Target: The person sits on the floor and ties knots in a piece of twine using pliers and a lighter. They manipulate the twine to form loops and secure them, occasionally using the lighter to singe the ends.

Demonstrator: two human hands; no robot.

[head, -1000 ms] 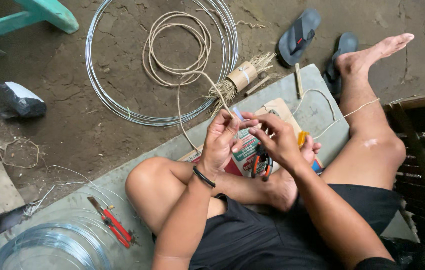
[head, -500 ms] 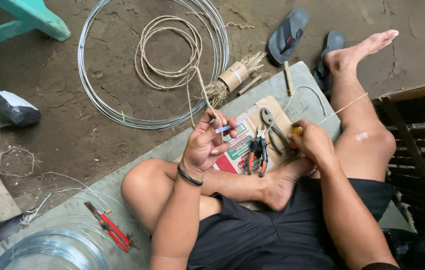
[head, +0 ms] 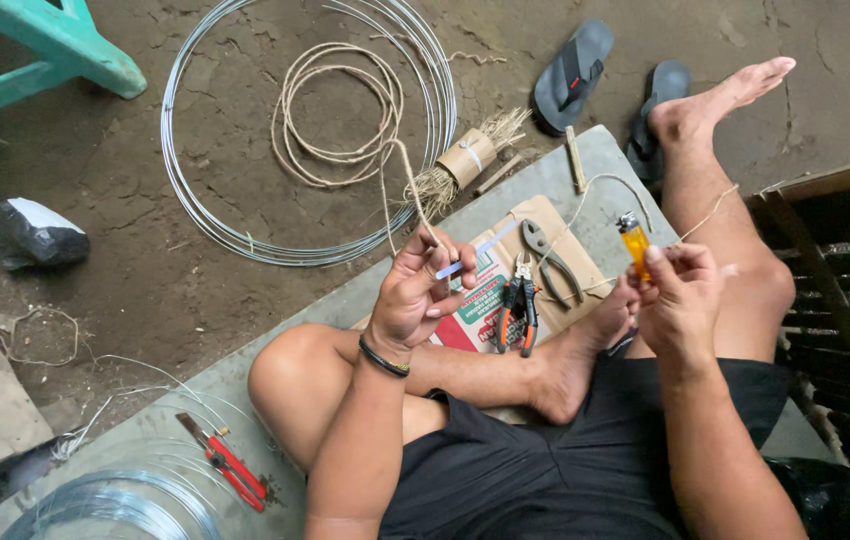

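Hands now apart: right hand (head: 680, 300) grip on orange lighter (head: 634, 243); left hand (head: 423, 290) pinches twine (head: 407, 175).

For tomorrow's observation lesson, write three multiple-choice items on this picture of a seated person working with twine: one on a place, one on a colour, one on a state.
1. Where do the pliers with red-and-black handles lie?
A. on the cardboard sheet by the person's foot
B. inside the wire coil
C. on the green stool

2. What colour is the lighter in the right hand?
A. blue
B. yellow-orange
C. white

3. How is the twine at the left hand?
A. lying loose, untouched
B. pinched in the raised fingers
C. tied round the wrist

Answers:
1 A, the pliers rest on the cardboard between the knees.
2 B, the lighter's body shows yellow-orange under a metal top.
3 B, the twine runs from the ground coil up into the fingers.
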